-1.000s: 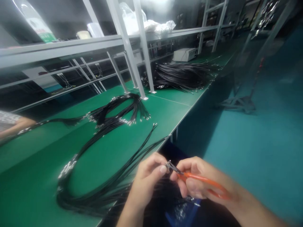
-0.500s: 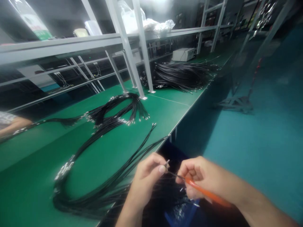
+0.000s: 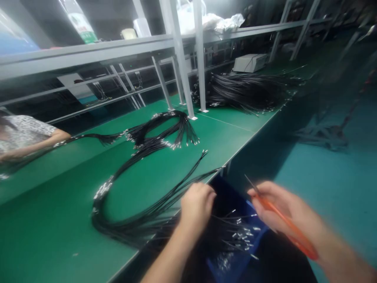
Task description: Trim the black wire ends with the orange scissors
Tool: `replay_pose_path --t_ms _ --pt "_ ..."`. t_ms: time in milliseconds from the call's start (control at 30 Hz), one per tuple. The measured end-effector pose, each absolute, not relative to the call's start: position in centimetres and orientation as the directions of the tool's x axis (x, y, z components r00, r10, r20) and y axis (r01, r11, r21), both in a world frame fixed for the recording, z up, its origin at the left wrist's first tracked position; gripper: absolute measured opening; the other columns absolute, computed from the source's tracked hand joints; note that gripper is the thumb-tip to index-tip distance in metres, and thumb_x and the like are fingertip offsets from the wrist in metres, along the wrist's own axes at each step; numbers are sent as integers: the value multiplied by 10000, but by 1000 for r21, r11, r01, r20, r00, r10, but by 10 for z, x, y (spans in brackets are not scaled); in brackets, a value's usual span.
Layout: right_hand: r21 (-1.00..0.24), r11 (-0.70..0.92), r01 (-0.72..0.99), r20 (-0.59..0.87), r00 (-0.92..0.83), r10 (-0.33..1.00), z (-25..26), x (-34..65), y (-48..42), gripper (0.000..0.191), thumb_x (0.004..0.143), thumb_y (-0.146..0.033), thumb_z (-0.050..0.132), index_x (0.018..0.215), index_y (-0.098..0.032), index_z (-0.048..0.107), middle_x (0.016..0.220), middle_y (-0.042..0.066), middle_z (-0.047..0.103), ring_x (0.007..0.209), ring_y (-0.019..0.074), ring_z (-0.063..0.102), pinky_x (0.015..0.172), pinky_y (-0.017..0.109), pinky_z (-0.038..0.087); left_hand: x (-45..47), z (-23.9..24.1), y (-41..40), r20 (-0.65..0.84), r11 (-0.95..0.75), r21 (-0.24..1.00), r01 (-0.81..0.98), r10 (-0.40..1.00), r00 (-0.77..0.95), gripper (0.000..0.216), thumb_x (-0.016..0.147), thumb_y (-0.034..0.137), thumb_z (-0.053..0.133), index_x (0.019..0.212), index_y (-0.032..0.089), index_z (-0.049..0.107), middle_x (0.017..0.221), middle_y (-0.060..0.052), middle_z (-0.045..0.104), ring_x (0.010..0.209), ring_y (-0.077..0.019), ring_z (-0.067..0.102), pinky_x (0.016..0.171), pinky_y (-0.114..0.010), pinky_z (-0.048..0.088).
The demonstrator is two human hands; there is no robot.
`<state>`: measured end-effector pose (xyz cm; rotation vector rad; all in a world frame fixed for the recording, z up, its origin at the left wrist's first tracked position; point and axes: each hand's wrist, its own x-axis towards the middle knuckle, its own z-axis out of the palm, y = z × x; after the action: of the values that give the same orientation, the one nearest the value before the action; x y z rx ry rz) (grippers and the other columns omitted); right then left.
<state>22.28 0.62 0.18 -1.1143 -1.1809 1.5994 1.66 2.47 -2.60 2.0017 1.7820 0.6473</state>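
My left hand [image 3: 196, 204] is closed at the table's front edge, above the bundle of black cables [image 3: 118, 228]. Its fingertips are turned away, so I cannot see what they hold. In my right hand [image 3: 282, 208] lies an orange-handled tool [image 3: 290, 224] with a thin, pointed metal tip aimed up and left, apart from the cables. The bundle curves across the green table and is wrapped partway with pale bands. Its loose ends with shiny metal tips [image 3: 243, 236] hang past the edge over a blue bin [image 3: 256, 236].
Another cable coil [image 3: 144, 133] lies farther back, beside white shelf posts [image 3: 184, 70]. A large cable pile [image 3: 247, 92] and a pale box [image 3: 250, 63] stand beyond. At the left, a person's arm [image 3: 38, 147] rests by the cables. A bottle [image 3: 79, 23] stands on the shelf.
My hands have moved apart. The left no longer shows the cable end it was pinching and is turned knuckles up; the right has drawn the orange-handled tool away. The view has swung left.
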Motion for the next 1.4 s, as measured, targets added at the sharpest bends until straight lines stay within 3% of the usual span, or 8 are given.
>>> replay_pose_path --t_ms 133,233,433,567,800,933,1167,1400 --pt "-947 -201 -249 -123 -297 947 -8 192 11 345 714 -368 741 955 -207 553 753 -5 545 617 126 487 576 273 398 -26 -34 45 79 82 547 833 986 -149 118 808 123 523 755 203 591 864 -74 588 929 -253 503 786 -350 363" --pt "-882 -358 -306 -267 -301 915 -30 170 17 311 745 -335 722 945 -192 531 672 -46 522 537 93 452 538 242 359 -46 -36 54 7 129 611 781 986 -169 120 807 156 518 708 197 572 754 -45 566 793 -226 524 718 -340 374" --pt "-812 -451 -371 -351 -307 885 -64 160 17 251 766 -348 688 881 -168 556 683 -10 600 483 85 469 478 216 322 -57 -7 71 -171 88 848 523 979 112 242 772 273 594 969 139 637 696 -8 599 565 -125 514 561 -248 413" --pt "-812 -386 -439 -329 -202 922 -62 160 16 252 748 -324 705 876 -187 538 612 -62 518 439 72 399 450 213 291 -31 17 78 -71 -18 939 344 967 244 455 806 320 585 1232 168 539 924 -64 633 729 -145 571 619 -243 435" --pt "-823 9 -568 -104 165 981 -27 167 13 357 698 -181 735 963 -246 506 734 -58 551 572 87 474 543 219 382 32 24 37 298 -400 767 501 915 273 127 834 207 575 853 220 700 788 -22 606 683 -145 543 626 -248 400" --pt "-814 133 -566 3 224 974 -11 170 6 324 726 -163 694 968 -257 501 834 -31 598 689 115 539 674 259 451 37 18 15 256 -368 789 491 925 282 134 845 227 575 775 215 688 726 -21 621 653 -156 549 609 -252 398" --pt "-853 89 -515 -11 187 982 -2 169 1 315 684 -125 698 896 -248 500 746 -54 570 706 126 574 690 260 477 40 16 7 165 -295 799 523 946 280 86 822 242 599 853 221 676 791 -23 672 689 -171 576 613 -251 413" --pt "-798 110 -592 -14 200 980 -2 170 -3 241 769 -157 644 930 -246 488 776 -39 635 613 96 554 628 238 459 41 13 5 13 -84 958 274 968 251 149 818 295 616 731 173 614 683 1 631 616 -126 537 572 -211 406"
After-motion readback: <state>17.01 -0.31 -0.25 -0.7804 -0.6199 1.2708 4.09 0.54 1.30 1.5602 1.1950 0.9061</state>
